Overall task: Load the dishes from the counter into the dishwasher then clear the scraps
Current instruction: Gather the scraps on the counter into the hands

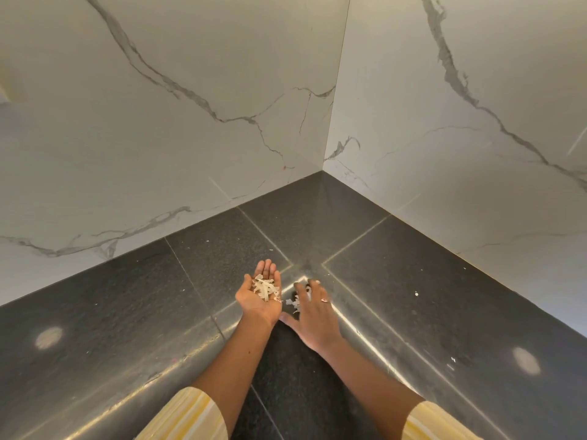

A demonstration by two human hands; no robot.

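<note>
- My left hand (259, 296) is palm up and cupped over the counter (127, 312), fingers together and slightly curled, not closed.
- A small heap of pale, thin scraps (265, 289) lies in that palm, a few of them hanging at its right edge.
- My right hand (313, 315) is palm down just beside the left, fingers bent toward the counter and slightly apart, thumb stretched out to the left.
- A few more pale bits (293, 303) sit on the dark stone under my right fingertips (298, 285); I cannot tell whether the fingers pinch any of them or only touch them.
- Both hands are at the inner corner of the L-shaped counter, where the tile seams meet.
- Tiny white specks (416, 293) lie scattered on the counter to the right, well apart from my hands, and a few more near the front right edge.
- Marble-look walls (158, 122) with grey veins rise behind the counter and meet in a corner.
- Yellow striped sleeves (190, 414) cover both my forearms near the bottom.
</note>
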